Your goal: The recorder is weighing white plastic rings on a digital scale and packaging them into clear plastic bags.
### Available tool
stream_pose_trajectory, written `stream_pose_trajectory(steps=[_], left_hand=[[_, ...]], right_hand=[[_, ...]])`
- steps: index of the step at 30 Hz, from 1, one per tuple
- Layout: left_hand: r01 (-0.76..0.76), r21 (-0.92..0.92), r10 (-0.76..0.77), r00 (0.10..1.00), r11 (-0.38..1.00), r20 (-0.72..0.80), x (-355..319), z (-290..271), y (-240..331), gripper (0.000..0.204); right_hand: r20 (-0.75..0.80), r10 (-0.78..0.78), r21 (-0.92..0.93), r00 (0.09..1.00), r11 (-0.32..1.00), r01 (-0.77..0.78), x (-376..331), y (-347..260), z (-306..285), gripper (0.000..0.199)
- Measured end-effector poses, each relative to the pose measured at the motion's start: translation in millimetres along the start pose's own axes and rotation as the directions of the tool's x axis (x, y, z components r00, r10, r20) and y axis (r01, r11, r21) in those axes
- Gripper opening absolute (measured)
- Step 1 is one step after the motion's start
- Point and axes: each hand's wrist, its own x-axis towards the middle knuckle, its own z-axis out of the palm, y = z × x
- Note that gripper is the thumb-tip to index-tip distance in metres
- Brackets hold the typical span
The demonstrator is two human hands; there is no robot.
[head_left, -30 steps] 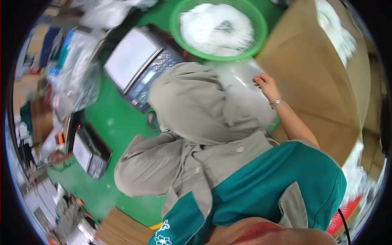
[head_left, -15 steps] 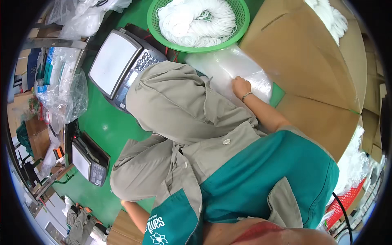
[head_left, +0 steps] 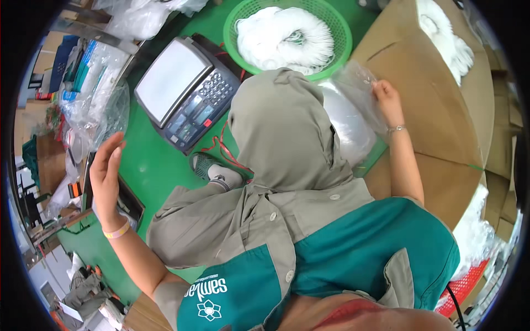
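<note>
My right hand (head_left: 388, 101) is closed, its fingertips pinching the edge of a transparent plastic bag (head_left: 350, 118). The bag, one of what looks like a stack, lies just below a green basket (head_left: 234, 41) and beside a large cardboard box (head_left: 436, 105). Part of the bag is hidden behind my knee. My left hand (head_left: 107, 176) is raised at the left with its fingers stretched out and nothing in it. A counting scale (head_left: 185, 99) with a white pan sits on the green floor between my hands.
White looped cord (head_left: 287, 38) fills the basket, and more white cord (head_left: 444, 41) is in the box. A second scale (head_left: 131, 207) stands behind my left wrist. Red cord (head_left: 223, 149) runs near my foot. Plastic-wrapped goods (head_left: 91, 99) line the left, with another person (head_left: 83, 292) lower down.
My left hand has come up from beside my leg into view. My right hand has moved right and up, lifting the bag's edge. My foot now shows beside the scale.
</note>
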Motion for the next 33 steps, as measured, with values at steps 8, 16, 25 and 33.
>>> stream_pose_trajectory(steps=[8,16,25,33], left_hand=[[-0.364,-0.3,0.403,0.912,0.881,0.078,50.7,69.7,94.5,0.027],[-0.446,-0.256,0.376,0.884,0.858,-0.279,28.8,77.5,140.9,0.02],[-0.21,-0.068,0.204,0.975,0.975,-0.083,-64.1,46.8,85.5,0.031],[-0.025,0.008,0.024,0.988,1.0,0.153,-109.5,48.1,68.6,0.066]], right_hand=[[-0.043,-0.556,-0.108,0.83,0.829,0.549,11.6,-221.6,5.4,0.023],[0.569,-0.713,0.291,0.409,0.64,0.711,-12.2,-342.0,126.2,0.014],[0.793,-0.595,0.236,0.133,0.501,0.833,14.0,-301.5,203.2,0.006],[0.482,-0.865,0.298,-0.139,0.013,0.954,-18.5,-306.0,244.2,0.014]])
